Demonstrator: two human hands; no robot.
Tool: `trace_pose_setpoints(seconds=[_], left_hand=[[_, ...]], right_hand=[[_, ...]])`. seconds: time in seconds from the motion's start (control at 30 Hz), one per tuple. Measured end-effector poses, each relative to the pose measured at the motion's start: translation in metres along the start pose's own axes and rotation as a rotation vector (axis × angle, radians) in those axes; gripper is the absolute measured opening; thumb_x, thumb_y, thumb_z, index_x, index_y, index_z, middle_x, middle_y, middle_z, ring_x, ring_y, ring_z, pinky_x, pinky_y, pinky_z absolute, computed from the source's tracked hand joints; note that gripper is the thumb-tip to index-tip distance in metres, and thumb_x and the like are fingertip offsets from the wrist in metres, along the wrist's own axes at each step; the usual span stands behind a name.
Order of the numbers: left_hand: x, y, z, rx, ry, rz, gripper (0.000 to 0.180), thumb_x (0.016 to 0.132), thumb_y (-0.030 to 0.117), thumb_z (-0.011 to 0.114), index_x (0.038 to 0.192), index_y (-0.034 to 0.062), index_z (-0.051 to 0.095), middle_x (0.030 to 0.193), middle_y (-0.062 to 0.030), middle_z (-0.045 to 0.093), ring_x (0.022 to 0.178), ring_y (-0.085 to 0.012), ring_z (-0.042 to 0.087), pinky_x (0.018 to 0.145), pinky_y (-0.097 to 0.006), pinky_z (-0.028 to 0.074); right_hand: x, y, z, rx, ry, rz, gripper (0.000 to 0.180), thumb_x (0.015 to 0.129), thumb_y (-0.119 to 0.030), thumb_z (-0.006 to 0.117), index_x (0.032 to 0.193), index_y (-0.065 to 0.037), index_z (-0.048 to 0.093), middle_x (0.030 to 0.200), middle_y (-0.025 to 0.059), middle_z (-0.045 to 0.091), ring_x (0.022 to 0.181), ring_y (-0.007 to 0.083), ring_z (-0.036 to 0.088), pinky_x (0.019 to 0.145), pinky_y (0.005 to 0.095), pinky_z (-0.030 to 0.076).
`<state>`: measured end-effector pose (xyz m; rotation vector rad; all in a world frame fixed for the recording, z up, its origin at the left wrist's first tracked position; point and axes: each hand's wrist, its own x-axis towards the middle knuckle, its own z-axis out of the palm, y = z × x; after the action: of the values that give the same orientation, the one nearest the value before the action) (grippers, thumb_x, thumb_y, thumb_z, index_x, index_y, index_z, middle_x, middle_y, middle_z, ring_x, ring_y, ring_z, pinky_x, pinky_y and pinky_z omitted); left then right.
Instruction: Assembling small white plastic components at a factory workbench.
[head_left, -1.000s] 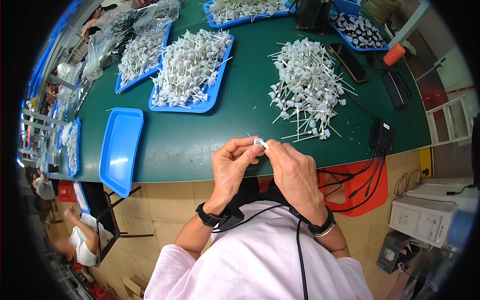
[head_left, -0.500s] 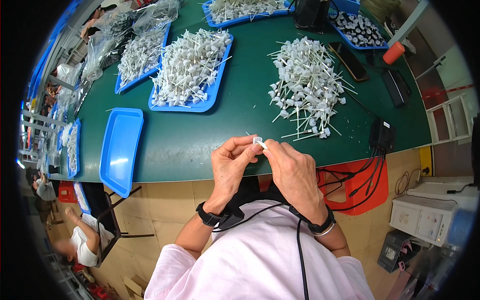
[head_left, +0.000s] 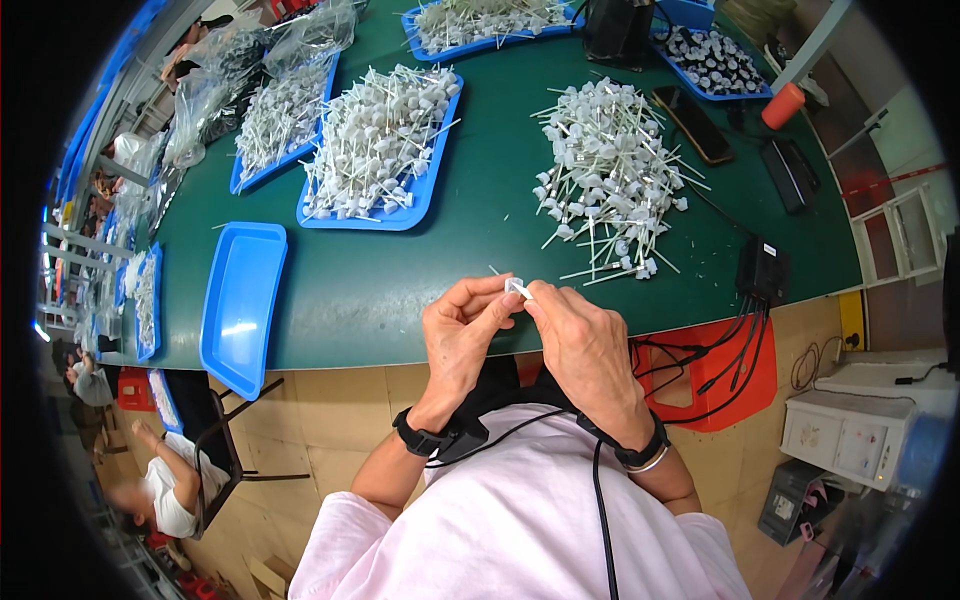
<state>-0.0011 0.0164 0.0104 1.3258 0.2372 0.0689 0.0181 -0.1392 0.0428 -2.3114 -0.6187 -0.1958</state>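
Observation:
My left hand [head_left: 460, 328] and my right hand [head_left: 588, 345] meet just above the near edge of the table. Between their fingertips is a small white plastic cap-like piece [head_left: 514, 286] with a short white stem. The left thumb and index finger pinch the cap end. My right fingertips close on the stem side, partly hiding it. Beyond my right hand lies a loose pile of white capped pieces with thin stems [head_left: 605, 165]. Left of the pile, a blue tray [head_left: 433, 180] is heaped with similar pieces.
Another blue tray [head_left: 238, 300] sits at the near left edge of the green table [head_left: 350, 300]. A phone [head_left: 692, 124], an orange-red cylinder [head_left: 783, 106] and a black cable box [head_left: 762, 270] stand at the right. Another person [head_left: 175, 485] sits at far left.
Both hands stay almost in place, still pinching the white piece, with only slight finger shifts. The table scene moves down slightly in the picture.

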Motion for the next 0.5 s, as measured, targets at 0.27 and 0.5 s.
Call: trace_pose_setpoints(seconds=[0.27,0.5], left_hand=[[-0.0011,-0.0001,0.0003,0.002,0.001,-0.007,0.024,0.09,0.007,0.073,0.112,-0.0031,0.068,0.1,-0.0109,0.074,0.089,-0.0147,0.071,0.07,-0.024,0.056],[-0.001,0.0014,0.0,-0.003,-0.009,-0.017,0.024,0.09,0.006,0.073,0.111,-0.003,0.068,0.1,-0.0106,0.074,0.089,-0.0142,0.071,0.073,-0.025,0.055]], right_hand=[[-0.0001,0.0015,0.0008,0.021,0.002,0.003,0.008,0.094,-0.007,0.059,0.101,-0.004,0.058,0.075,0.0134,0.062,0.058,0.0339,0.065,0.049,0.0431,0.05],[0.0029,0.0058,-0.0017,0.116,0.014,-0.015,0.007,0.094,-0.009,0.06,0.096,-0.003,0.058,0.077,0.0156,0.064,0.063,0.0365,0.064,0.051,0.0446,0.049]])
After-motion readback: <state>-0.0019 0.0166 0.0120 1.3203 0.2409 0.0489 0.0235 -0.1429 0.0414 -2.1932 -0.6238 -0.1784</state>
